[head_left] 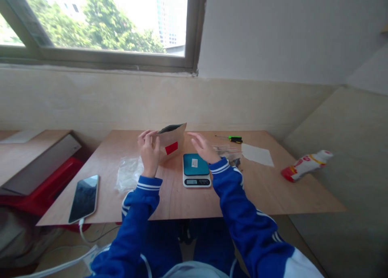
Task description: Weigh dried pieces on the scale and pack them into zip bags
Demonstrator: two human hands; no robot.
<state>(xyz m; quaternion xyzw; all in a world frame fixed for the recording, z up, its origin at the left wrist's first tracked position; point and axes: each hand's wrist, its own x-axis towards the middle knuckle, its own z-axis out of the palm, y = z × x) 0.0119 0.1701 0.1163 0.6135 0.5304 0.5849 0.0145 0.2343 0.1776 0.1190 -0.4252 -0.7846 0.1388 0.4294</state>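
Observation:
A brown paper pouch [172, 144] with a red label stands upright on the table, its top gaping a little and dark inside. At its left edge is my left hand [150, 154], fingers apart; whether it touches the paper I cannot tell. My right hand [204, 148] reaches in from the other side with fingers stretched toward the pouch and nothing in them, a small gap between. Below and between the hands sits a white kitchen scale [196, 182] with a blue-green top and a small sticker. The digits on its display are too small to read.
Crumpled clear plastic [129, 175] lies left of the scale, and a phone [85, 199] on a cable farther left. Beyond my right forearm are clear bags [228, 151], screwdrivers [235, 139] and white paper [257, 154]. A red-and-white bottle [306, 165] stands at right.

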